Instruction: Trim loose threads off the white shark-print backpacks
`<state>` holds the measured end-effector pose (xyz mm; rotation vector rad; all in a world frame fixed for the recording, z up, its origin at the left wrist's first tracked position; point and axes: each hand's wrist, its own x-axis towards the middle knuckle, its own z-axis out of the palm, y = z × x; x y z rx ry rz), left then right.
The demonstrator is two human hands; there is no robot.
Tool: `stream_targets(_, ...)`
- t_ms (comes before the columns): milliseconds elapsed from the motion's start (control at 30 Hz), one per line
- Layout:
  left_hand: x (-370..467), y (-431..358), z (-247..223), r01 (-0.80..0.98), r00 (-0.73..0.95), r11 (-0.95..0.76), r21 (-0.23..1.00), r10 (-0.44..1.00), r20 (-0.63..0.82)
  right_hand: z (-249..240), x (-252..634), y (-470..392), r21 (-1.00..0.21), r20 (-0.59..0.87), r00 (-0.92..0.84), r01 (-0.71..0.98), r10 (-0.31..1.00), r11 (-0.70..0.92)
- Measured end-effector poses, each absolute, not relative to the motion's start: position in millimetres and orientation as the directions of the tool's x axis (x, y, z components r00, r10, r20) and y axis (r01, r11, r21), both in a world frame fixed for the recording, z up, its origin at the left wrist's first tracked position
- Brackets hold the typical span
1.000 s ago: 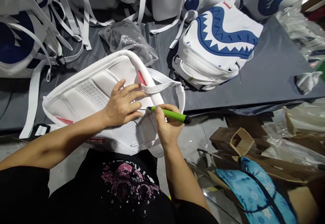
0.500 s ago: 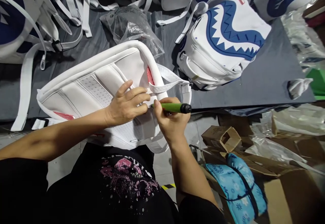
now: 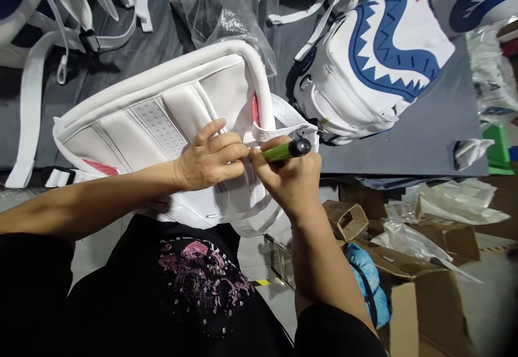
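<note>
A white backpack (image 3: 97,98) lies on its front with its padded back panel and shoulder straps facing up, overhanging the table's near edge. My left hand (image 3: 214,155) presses on its right part, fingers curled and closed on the fabric by a strap. Close against those fingertips, my right hand (image 3: 289,182) grips a green pen-shaped tool (image 3: 279,152) with a black end. The tool's tip is hidden between the two hands. A white webbing strap (image 3: 289,117) loops out beside the right hand, and red patches (image 3: 255,110) show at the backpack's edge.
Behind and right stands another white backpack (image 3: 380,60) with a blue shark-mouth print. A clear plastic bag (image 3: 226,14) lies on the dark table cover (image 3: 445,141). Cardboard boxes (image 3: 437,303) and a blue flowered bundle (image 3: 370,279) sit at lower right.
The view has shifted a little. My right hand and the green tool have tilted, the black end now higher and more toward me. The left hand stays on the backpack.
</note>
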<state>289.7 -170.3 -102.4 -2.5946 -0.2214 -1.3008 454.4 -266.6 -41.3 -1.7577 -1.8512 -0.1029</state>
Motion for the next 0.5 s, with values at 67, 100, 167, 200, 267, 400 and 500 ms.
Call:
stream_targets(67, 289, -170, -104, 0.215, 0.561, -0.97, -0.114, 0.028, 0.827, -39, 455, -264, -0.362, 0.423, 0.028, 0.921, 0.905, 0.141)
stream_targets(100, 289, -170, -105, 0.215, 0.565, -0.971, -0.109, 0.033, 0.824, -37, 456, -264, -0.381, 0.414, 0.029, 0.913, 0.91, 0.144)
stream_targets(167, 287, -171, -107, 0.223, 0.628, -0.97, -0.101, 0.064, 0.776, -36, 460, -266, -0.428, 0.412, 0.076, 0.896, 0.908, 0.119)
stream_targets(200, 287, -171, -107, 0.221, 0.668, -0.971, -0.093, 0.081, 0.74, -37, 463, -268, -0.477, 0.414, 0.137, 0.875, 0.9, 0.086)
stream_targets(267, 286, -171, -105, 0.206, 0.719, -0.976, -0.072, 0.101, 0.688, -42, 472, -276, -0.645, 0.383, 0.316, 0.764, 0.868, 0.006)
stream_targets(400, 285, -170, -95, 0.183, 0.743, -0.982, -0.037, 0.114, 0.659, -63, 484, -295, -0.899, 0.211, 0.581, 0.432, 0.786, -0.077)
stream_targets(500, 286, -169, -90, 0.161, 0.785, -0.987, 0.006, 0.132, 0.606, -70, 479, -300, -0.907, 0.229, 0.612, 0.416, 0.757, -0.061)
